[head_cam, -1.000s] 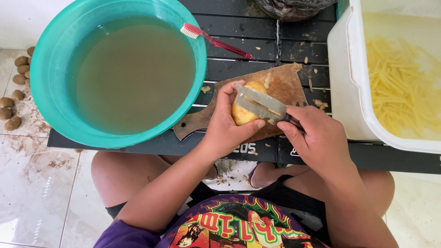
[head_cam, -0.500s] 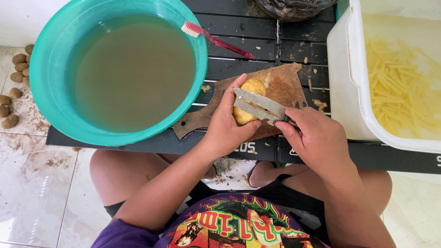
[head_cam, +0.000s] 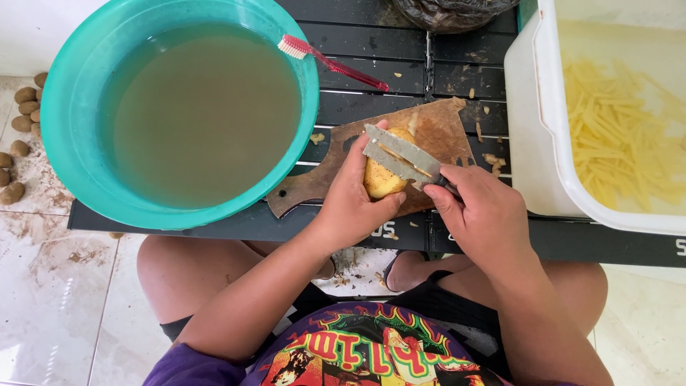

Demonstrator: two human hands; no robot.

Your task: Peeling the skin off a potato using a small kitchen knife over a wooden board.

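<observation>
A peeled yellow potato (head_cam: 381, 182) lies on a brown wooden cutting board (head_cam: 443, 132) on the black slatted table. My left hand (head_cam: 354, 204) grips the potato from its near side, fingers curled over the top. My right hand (head_cam: 480, 213) holds a knife (head_cam: 396, 156) by the handle; the grey blade lies across the top of the potato, pointing up-left.
A teal basin (head_cam: 64, 154) of murky water sits at the left, a red toothbrush (head_cam: 332, 63) resting on its rim. A white tub (head_cam: 532, 136) of cut potato sticks stands at the right. Unpeeled potatoes (head_cam: 18, 132) lie on the tiled floor. A dark bag (head_cam: 450, 13) sits at the back.
The knife blade has shifted slightly along the potato between the frames; both hands stay in nearly the same place on the board.
</observation>
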